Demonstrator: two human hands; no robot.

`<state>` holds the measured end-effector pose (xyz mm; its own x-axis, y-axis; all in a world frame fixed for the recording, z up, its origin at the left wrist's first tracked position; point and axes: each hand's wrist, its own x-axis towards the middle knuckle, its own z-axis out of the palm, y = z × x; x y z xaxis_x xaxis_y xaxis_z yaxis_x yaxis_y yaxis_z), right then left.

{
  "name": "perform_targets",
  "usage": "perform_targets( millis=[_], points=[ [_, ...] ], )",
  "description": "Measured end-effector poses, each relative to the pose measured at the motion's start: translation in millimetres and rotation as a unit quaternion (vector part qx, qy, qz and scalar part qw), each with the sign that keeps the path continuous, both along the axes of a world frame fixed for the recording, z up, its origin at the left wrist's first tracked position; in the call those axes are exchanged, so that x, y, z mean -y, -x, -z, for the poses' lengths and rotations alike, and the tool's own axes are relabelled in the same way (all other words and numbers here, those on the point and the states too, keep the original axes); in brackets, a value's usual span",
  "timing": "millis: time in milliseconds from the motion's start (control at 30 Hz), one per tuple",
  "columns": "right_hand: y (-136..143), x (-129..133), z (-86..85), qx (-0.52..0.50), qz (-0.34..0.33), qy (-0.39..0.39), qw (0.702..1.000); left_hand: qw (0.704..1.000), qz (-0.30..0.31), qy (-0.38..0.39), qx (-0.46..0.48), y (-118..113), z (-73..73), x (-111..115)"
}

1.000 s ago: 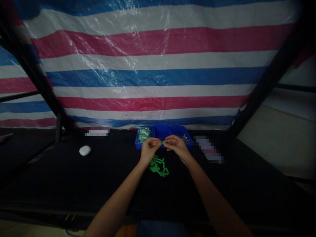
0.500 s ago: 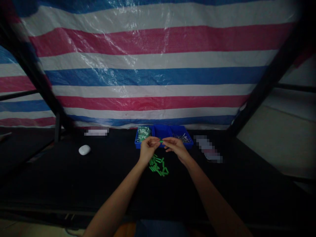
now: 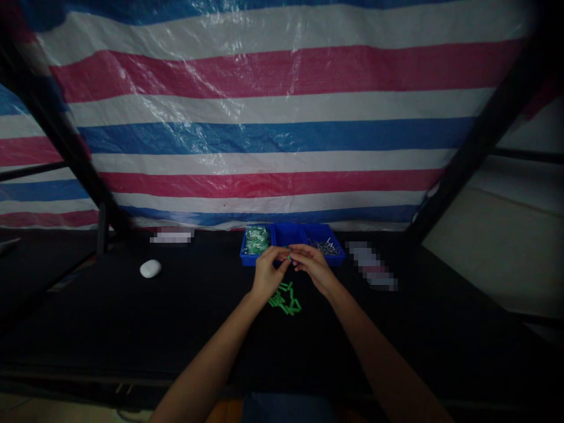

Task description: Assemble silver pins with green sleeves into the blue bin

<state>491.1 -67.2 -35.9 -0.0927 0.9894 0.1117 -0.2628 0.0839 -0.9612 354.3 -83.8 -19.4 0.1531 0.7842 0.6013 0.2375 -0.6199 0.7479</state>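
Note:
My left hand point(image 3: 268, 274) and my right hand point(image 3: 314, 268) meet in front of the blue tray point(image 3: 249, 260), fingertips pinched together. Between them a bit of a small green plastic plug point(image 3: 289, 257) shows; the fingers hide most of it, and whether anything else is held there I cannot tell. Below the hands, several loose green plugs point(image 3: 291, 294) lie in a scattered heap on the black table. In the tray's left compartment are clear plastic bags point(image 3: 257, 238) with green contents. Metal screws point(image 3: 326, 247) fill part of the right compartment. The middle compartment is partly behind my hands.
A white rounded object point(image 3: 150, 268) lies on the black tabletop point(image 3: 185, 317) to the left. Blurred-out items sit at the back left and right of the tray. Behind the table hangs a striped plastic sheet point(image 3: 282, 138), between dark frame posts point(image 3: 467, 135).
The left hand has turned and shifted slightly right and down, over the top of the heap. The fingers have closed in, and less of the held green plug shows.

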Motion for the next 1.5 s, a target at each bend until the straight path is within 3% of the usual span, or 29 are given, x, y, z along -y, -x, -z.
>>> perform_targets(
  millis=[133, 200, 267, 333, 433, 533, 600, 733, 933, 1200, 1367, 1500],
  points=[
    [-5, -4, 1.7, 0.045, 0.062, -0.03, 0.997, 0.999, -0.017, -0.025, -0.038, 9, -14.1, 2],
    [-9, -7, 3.3, 0.082, 0.128, -0.06, 0.987, 0.995, -0.093, -0.029, -0.032, 28, -21.9, -4],
    [-13, -10, 5.1, 0.121, 0.191, -0.089, 0.97, 0.977, -0.212, -0.005, -0.027, 62, -27.1, -15],
    [-16, -11, 6.9, 0.16, 0.228, -0.106, 0.955, 0.943, -0.32, 0.051, -0.071, 109, -28.1, -28],
    [-16, -11, 9.2, 0.238, 0.255, -0.123, 0.929, 0.871, -0.417, 0.142, -0.219, 183, -22.9, -47],
    [-13, -8, 10.1, 0.323, 0.272, -0.132, 0.897, 0.793, -0.459, 0.205, -0.345, 239, -15.4, -63],
    [-12, -7, 9.6, 0.368, 0.281, -0.134, 0.876, 0.762, -0.44, 0.222, -0.42, 261, -11.5, -72],
    [-13, -6, 7.2, 0.395, 0.287, -0.141, 0.861, 0.722, -0.389, 0.261, -0.509, 282, -7.2, -86],
    [-18, -6, 2.3, 0.372, 0.187, -0.155, 0.896, 0.686, -0.412, 0.28, -0.53, 307, -4.4, -94],
    [-17, 2, -3.7, 0.401, 0.016, -0.152, 0.903, 0.709, -0.373, 0.27, -0.534, 326, -2.7, -101],
    [-24, 6, 0.0, 0.443, -0.114, -0.121, 0.881, 0.69, -0.394, 0.292, -0.532, 325, -6.4, -103],
    [-29, 7, 2.6, 0.457, -0.15, -0.1, 0.871, 0.676, -0.418, 0.301, -0.527, 324, -11.2, -102]
  ],
)
